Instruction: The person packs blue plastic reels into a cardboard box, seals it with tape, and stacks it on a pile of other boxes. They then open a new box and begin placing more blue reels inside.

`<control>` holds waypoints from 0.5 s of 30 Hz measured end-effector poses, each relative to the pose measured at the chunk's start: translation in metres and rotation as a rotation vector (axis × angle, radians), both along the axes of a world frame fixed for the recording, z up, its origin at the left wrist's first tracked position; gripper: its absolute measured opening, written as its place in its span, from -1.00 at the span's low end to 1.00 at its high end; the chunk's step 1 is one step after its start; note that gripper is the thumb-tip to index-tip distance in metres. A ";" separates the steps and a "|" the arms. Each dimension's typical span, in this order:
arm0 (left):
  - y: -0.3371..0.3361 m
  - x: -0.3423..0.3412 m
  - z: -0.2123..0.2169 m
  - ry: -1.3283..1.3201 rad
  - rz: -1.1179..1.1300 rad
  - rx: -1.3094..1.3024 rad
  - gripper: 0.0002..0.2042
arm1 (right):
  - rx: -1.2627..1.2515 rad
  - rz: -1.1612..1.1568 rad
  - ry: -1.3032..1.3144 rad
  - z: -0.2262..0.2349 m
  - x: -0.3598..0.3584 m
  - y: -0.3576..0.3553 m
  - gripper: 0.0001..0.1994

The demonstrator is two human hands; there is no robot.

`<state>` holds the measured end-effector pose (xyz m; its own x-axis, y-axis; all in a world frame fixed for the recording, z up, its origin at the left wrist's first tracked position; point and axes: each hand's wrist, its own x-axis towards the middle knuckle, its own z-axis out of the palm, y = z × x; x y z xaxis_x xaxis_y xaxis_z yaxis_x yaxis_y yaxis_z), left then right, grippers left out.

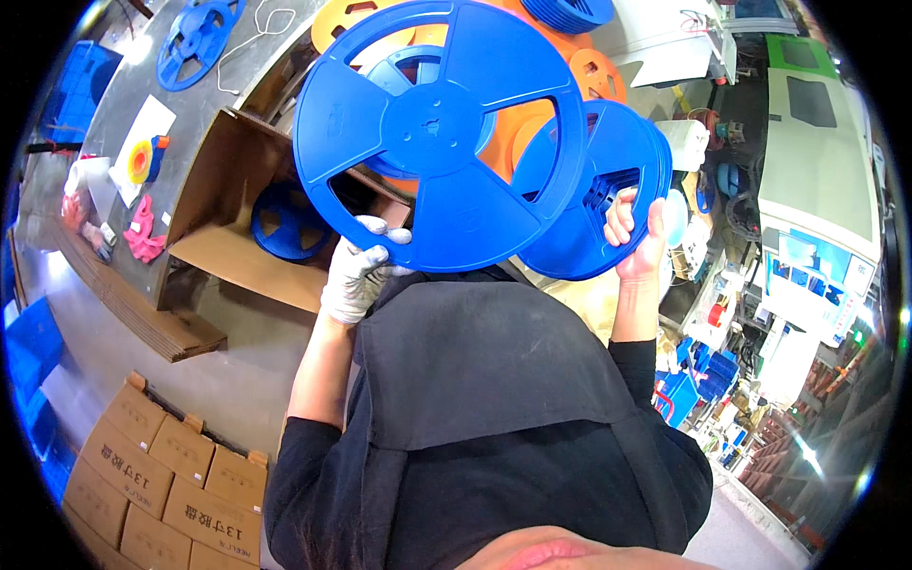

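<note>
A large blue plastic reel [465, 214] with cut-out windows is held up in front of me, its flat face toward me. My left hand [357, 275], in a white glove, is closed on its lower left rim. To the right, partly behind that reel, is a stack of blue reels [570, 242]. My bare right hand [638, 237] grips the stack's right rim, fingers curled at a window and thumb outside. Orange reels [598, 76] lie behind, partly hidden by the blue ones.
An open cardboard box [247, 266] at left holds a blue reel [289, 223]. The grey table [204, 119] beyond carries another blue reel [195, 43], a yellow tape roll [141, 161] and a pink cloth [144, 233]. Stacked cartons [180, 461] stand lower left; a pale machine [817, 142] stands right.
</note>
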<state>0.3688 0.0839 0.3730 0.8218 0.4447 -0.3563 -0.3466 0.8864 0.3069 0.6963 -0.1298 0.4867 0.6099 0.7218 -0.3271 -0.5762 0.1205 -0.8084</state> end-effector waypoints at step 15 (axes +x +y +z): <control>-0.007 -0.006 -0.006 0.006 0.025 -0.017 -0.68 | -0.041 0.013 0.019 0.005 -0.017 0.007 -0.46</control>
